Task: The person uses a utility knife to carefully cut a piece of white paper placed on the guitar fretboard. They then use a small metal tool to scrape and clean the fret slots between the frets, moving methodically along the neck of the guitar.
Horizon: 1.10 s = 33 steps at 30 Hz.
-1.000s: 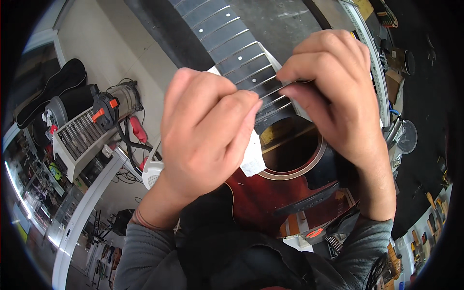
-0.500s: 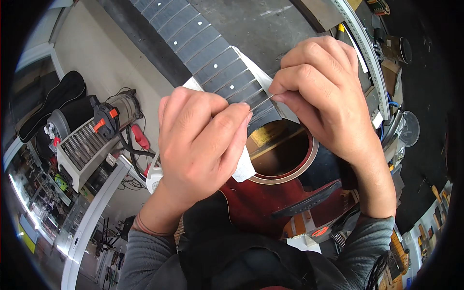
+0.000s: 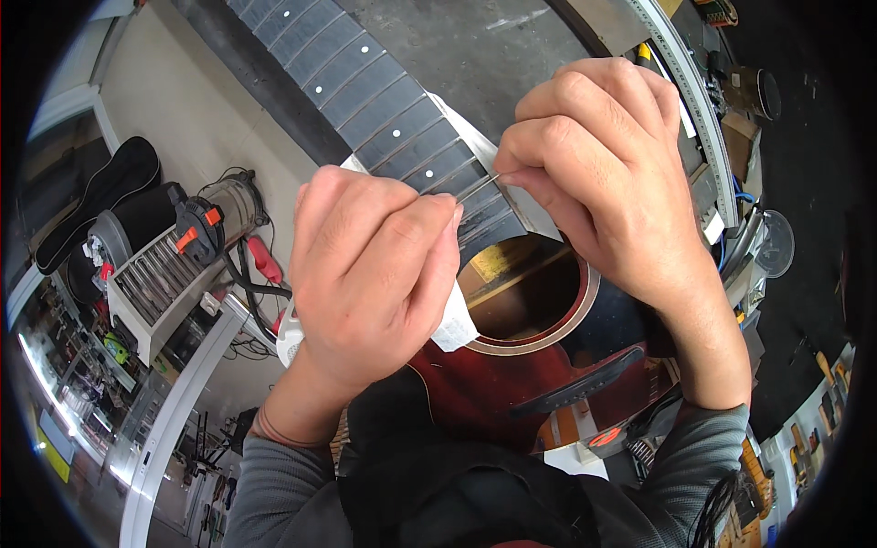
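A dark red acoustic guitar (image 3: 475, 393) lies before me with its neck running to the upper left. Across the lower end of its fretboard (image 3: 370, 105), a thin metal fret wire (image 3: 478, 187) spans between my two hands. My left hand (image 3: 365, 265) is closed, thumb and forefinger pinching the wire's left end. The other end sits in the pinch of my right hand (image 3: 603, 164), whose remaining fingers are curled. White masking paper (image 3: 457, 324) shows on both sides of the fretboard. Below my fingers opens the sound hole (image 3: 521, 301). Whether the wire is seated in a slot cannot be told.
A grey workbench (image 3: 475, 46) lies under the neck. A curved-looking metal ruler (image 3: 699, 110) edges the right side. At left stand a rack (image 3: 164, 283) and a machine with orange switches (image 3: 199, 226). The black bridge (image 3: 580, 384) is on the guitar top.
The guitar neck and both hands have shifted slightly left in the picture. Both pinches stay on the fret wire.
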Each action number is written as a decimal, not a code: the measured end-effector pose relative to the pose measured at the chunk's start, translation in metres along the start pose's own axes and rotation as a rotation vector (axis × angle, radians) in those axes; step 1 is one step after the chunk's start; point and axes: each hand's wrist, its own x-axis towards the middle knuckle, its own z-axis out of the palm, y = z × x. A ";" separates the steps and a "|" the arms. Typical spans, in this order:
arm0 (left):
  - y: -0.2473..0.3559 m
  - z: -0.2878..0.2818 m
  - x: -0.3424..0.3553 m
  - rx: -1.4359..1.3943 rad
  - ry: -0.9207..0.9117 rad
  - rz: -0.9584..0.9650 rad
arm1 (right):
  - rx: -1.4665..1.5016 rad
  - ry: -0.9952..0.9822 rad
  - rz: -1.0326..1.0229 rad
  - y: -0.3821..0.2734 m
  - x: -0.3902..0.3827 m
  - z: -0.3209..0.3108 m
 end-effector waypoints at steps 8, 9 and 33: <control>0.007 -0.008 0.003 -0.027 -0.082 0.008 | 0.003 -0.068 0.011 -0.001 -0.011 -0.008; 0.007 -0.008 0.005 -0.035 -0.091 0.004 | 0.001 -0.065 0.014 -0.001 -0.011 -0.008; 0.005 -0.010 0.002 -0.003 -0.073 -0.039 | -0.119 0.013 -0.038 -0.006 -0.006 0.003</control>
